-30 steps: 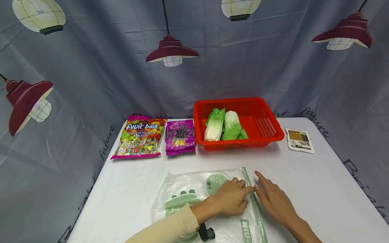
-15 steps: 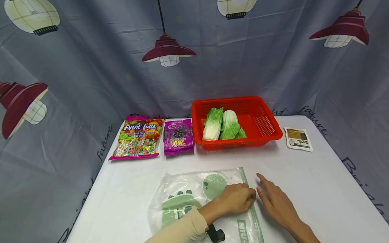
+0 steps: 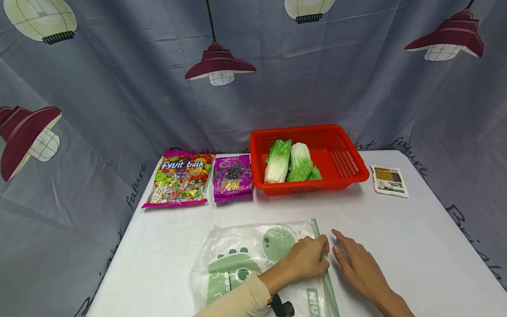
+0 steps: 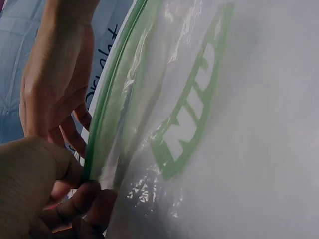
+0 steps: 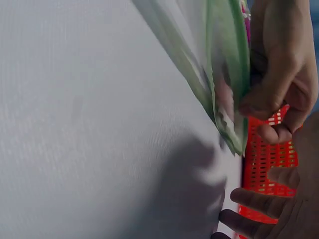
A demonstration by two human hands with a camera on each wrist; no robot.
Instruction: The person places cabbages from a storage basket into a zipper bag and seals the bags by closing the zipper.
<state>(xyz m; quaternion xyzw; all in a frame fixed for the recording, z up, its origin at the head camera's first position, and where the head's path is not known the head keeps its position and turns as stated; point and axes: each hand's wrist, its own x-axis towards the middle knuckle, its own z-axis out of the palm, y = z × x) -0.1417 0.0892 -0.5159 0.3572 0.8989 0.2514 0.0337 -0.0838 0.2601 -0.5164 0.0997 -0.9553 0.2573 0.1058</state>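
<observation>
A clear zip bag (image 3: 241,259) printed with green dinosaur shapes lies flat on the white table (image 3: 396,246) near the front edge. My left hand (image 3: 317,255) rests on it and pinches its green zip strip (image 3: 317,231) at the right side. The left wrist view shows my thumb and fingers (image 4: 75,199) closed on that strip (image 4: 107,109). My right hand (image 3: 348,257) lies just right of the bag, fingers loosely extended and holding nothing. The right wrist view shows my left hand (image 5: 279,89) gripping the bag's edge (image 5: 232,64), with my right fingers (image 5: 259,204) below it.
A red basket (image 3: 344,163) holding napa cabbage (image 3: 291,163) stands at the back centre. A fruit candy bag (image 3: 180,178) and a purple grape candy bag (image 3: 233,176) lie to its left, and a small flat packet (image 3: 390,180) to its right. A lamp-print curtain hangs behind.
My left index finger, stretched out along the zip strip a second ago, has curled in and the hand now pinches the strip. The right hand has barely shifted.
</observation>
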